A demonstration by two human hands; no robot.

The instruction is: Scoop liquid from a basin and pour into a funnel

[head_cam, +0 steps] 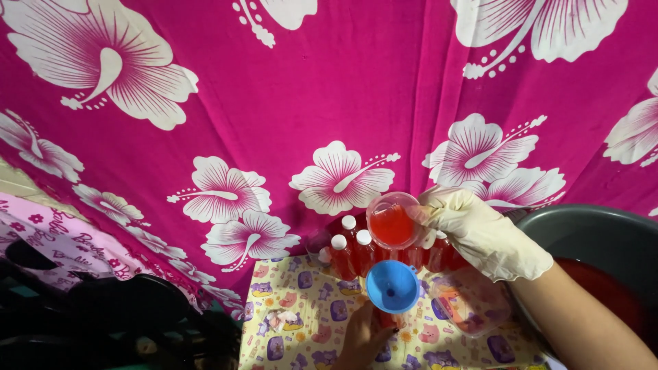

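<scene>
- Small clear cup point(392, 220) of red liquid, tilted above the blue funnel point(391, 286).
- Right hand point(480, 229) (white glove) closed around the cup's rim.
- Left hand point(362, 337), bare, wrapped around the bottle point(387, 319) beneath the funnel.
- Capped red bottles point(351, 248) stand just behind; dark basin point(589, 233) at right.

The cup point(392, 220) is clear, glossy plastic; the funnel point(391, 286) is smooth blue plastic. The right hand point(480, 229) wears a matt latex-like glove (slightly wrinkled). The curtain point(329, 103) is soft printed cloth.

Tilted cup point(392, 220) of red liquid above blue funnel point(391, 286)
</scene>
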